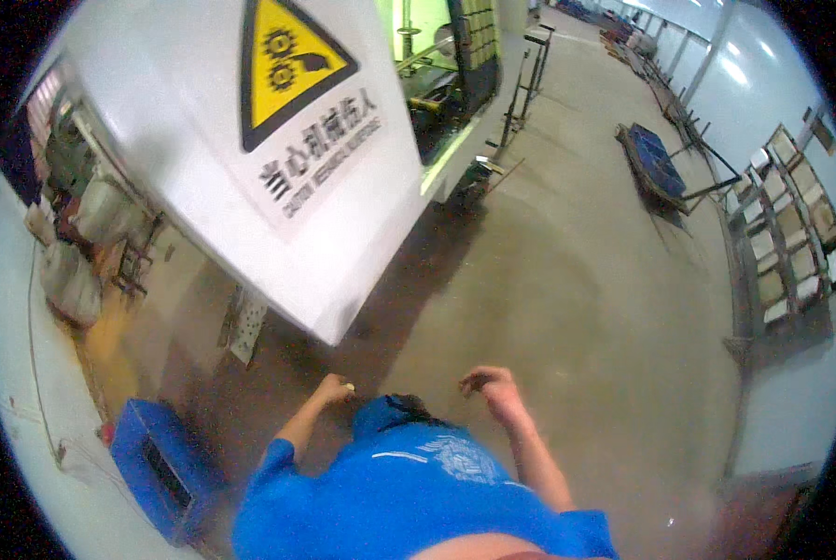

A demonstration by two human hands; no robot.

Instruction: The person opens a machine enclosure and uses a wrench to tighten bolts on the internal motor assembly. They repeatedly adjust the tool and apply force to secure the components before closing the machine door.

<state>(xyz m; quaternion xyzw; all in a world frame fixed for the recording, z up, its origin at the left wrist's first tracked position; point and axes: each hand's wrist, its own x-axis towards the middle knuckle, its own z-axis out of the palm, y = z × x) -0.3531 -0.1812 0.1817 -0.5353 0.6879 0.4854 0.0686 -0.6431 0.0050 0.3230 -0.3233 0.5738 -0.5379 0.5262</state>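
My left hand [332, 388] is out at my left side, its fingers closed. A small pale yellowish bit [350, 386] shows at its fingertips, too small to name. To the right of my body, my right hand [493, 385] hangs in the air with bent, curled fingers, and no object shows in it. A large white machine panel [203, 112] reaches in from upper left, with its lower corner just beyond my left hand. A yellow triangular warning sign [287, 70] is stuck on it. Neither hand touches the panel.
Behind the panel, the machine's lit greenish opening [427, 84] shows parts inside. A blue box [164, 467] stands on the floor at lower left, near white sacks [71, 280]. Further off are a blue-topped cart [656, 159] and, by the right wall, a rack [787, 229].
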